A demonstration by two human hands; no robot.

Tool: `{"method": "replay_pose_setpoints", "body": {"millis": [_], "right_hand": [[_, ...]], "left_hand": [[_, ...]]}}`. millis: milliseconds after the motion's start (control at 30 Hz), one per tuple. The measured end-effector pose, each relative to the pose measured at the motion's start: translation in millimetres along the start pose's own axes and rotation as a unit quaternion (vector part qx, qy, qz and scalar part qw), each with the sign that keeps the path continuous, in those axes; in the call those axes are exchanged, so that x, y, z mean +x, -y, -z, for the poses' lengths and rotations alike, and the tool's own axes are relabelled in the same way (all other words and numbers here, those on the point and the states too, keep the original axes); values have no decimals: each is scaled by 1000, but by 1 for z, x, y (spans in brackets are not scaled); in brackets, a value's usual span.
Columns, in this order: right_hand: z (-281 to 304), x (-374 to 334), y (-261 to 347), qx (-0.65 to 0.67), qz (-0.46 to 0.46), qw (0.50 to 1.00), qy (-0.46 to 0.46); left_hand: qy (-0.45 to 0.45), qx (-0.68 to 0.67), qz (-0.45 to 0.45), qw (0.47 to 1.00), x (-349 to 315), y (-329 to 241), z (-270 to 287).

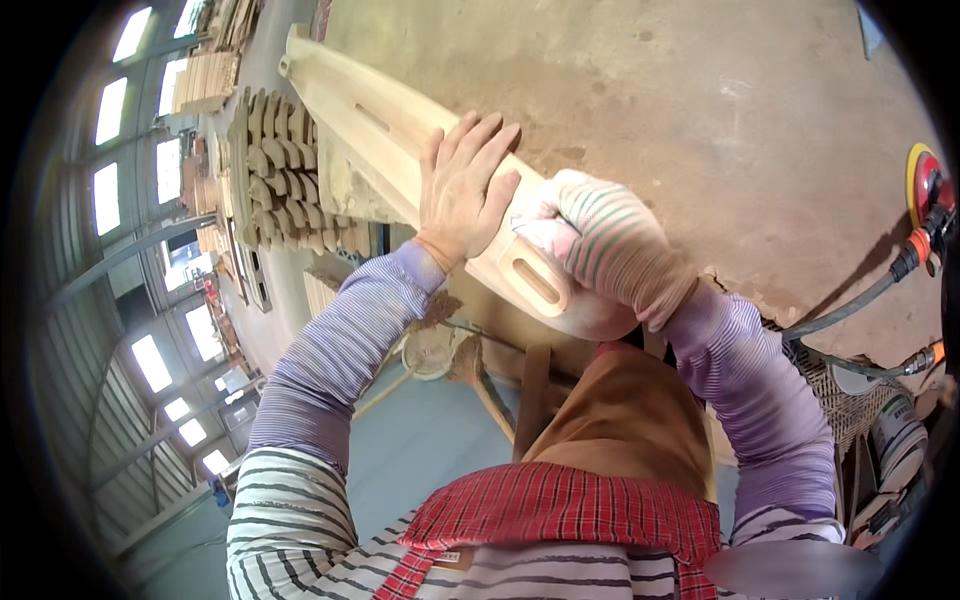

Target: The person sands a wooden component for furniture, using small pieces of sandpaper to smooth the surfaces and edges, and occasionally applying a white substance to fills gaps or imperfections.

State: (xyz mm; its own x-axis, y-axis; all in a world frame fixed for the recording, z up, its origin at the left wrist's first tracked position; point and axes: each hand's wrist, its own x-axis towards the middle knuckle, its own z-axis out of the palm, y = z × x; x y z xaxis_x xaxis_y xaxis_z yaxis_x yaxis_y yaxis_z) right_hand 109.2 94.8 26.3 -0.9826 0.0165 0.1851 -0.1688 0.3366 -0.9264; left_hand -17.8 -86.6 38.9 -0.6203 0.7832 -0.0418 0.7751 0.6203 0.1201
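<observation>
A long, pale wooden part (390,150) lies slantwise over the edge of the worktable, its wide rounded end towards me. Near that end is an oval slot (540,281); a narrower slot (371,117) is cut farther along. My bare left hand (467,185) lies flat on the wood, fingers stretched out. Above the oval slot, my right hand (610,235), in a white glove with green stripes, is closed and presses against the wood. A bit of something whitish shows at its fingertips, too small to name.
The worn brown worktable (720,130) spreads ahead. A round sander (926,185) with a hose sits at its right edge. Curved wooden pieces (280,175) are stacked to the left. Below the table are a brush (470,360) and, at the lower right, a white bucket (897,430).
</observation>
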Motion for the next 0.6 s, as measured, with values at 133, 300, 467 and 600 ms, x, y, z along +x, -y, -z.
{"method": "replay_pose_setpoints", "body": {"millis": [133,300,467,600], "right_hand": [[14,-31,9,134,-106,985,15],[-10,5,-5,16,3,999,-47],[14,-25,-1,142,-151,974,94],[10,4,10,-165,-1,974,153]], "left_hand": [[2,5,14,1000,-5,1,0],[-4,9,-2,1000,-1,-1,-1],[-11,-2,5,1000,-3,3,-2],[-6,-15,-1,1000,-7,4,-4]]}}
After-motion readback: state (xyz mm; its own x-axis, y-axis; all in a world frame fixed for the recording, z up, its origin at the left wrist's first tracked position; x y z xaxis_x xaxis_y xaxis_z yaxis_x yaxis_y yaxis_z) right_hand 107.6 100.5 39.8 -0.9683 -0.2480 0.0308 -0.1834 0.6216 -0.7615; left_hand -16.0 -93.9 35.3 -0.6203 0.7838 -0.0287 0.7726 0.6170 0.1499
